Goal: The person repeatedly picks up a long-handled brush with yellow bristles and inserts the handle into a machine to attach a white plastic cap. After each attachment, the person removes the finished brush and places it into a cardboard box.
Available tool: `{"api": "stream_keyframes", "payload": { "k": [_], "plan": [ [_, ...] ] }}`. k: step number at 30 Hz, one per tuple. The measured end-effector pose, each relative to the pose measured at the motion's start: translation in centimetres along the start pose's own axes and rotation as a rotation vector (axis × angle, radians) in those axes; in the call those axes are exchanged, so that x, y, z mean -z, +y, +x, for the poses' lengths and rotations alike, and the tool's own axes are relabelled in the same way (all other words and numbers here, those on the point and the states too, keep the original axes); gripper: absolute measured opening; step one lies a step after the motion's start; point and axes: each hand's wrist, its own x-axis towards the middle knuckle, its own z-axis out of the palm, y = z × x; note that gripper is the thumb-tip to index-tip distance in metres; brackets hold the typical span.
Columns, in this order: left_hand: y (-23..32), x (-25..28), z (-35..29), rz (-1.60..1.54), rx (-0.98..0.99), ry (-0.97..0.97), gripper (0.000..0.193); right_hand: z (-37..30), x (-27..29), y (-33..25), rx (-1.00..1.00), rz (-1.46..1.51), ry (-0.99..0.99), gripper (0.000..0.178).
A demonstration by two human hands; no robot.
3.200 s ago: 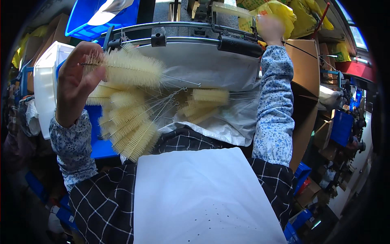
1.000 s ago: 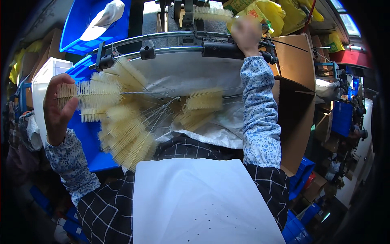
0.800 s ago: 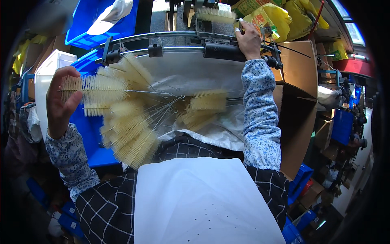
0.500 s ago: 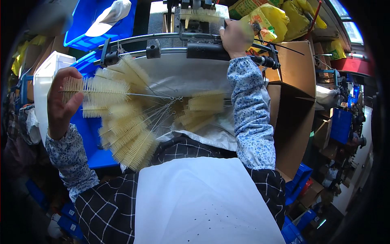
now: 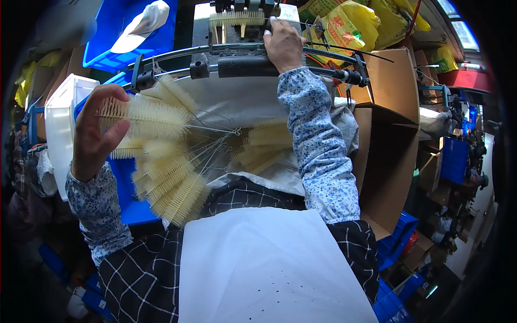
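My left hand point(image 5: 99, 132) curls loosely round the bristle end of a cream bottle brush point(image 5: 156, 119), thumb below and fingers above. The brush lies over a fanned pile of similar brushes point(image 5: 167, 180), whose twisted wire handles meet near the middle. Over the machine's rail, my right hand point(image 5: 284, 46) has bent fingers closed on the sliding carriage; what lies under the fingers is hidden. A black sleeve point(image 5: 245, 67) on the front rod is just below this hand. Left of its fingertips, another brush point(image 5: 236, 19) sits crosswise in the machine.
More brushes point(image 5: 266, 142) lie on pale sheeting beside my right sleeve. An open cardboard box point(image 5: 390, 161) stands at the right, with yellow bags point(image 5: 344, 27) behind. At the left are a white bin point(image 5: 62, 124) and a blue crate point(image 5: 99, 54) with a white cap point(image 5: 142, 24).
My right hand has moved left along the rail, and the black sleeve and the brush in the machine have shifted left too. My left hand has moved a little right with its brush.
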Motion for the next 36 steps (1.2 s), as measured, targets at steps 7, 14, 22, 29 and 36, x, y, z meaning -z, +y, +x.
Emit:
{"api": "stream_keyframes", "payload": {
  "k": [7,14,22,29,36],
  "plan": [
    [-1.2,1.3,-1.9,0.061,0.053,0.126,0.042,0.1,0.8,8.6,0.069,0.075,0.088,0.033],
    [-0.8,-0.1,-0.2,-0.062,0.060,0.091,0.038,2.5,4.5,13.5,-0.084,-0.019,0.002,0.026],
    [-1.9,-2.3,1.7,-0.249,-0.070,-0.152,0.034,2.2,9.1,14.9,0.190,-0.016,-0.201,0.020],
    [-2.0,-8.1,3.9,-0.544,-0.064,-0.214,0.031,-4.9,15.8,7.4,0.141,0.510,-0.718,0.046],
    [-0.8,-10.1,3.3,-0.492,0.112,-0.238,0.043,-10.7,9.2,-4.8,0.028,1.413,-0.875,0.036]
  ]
}}
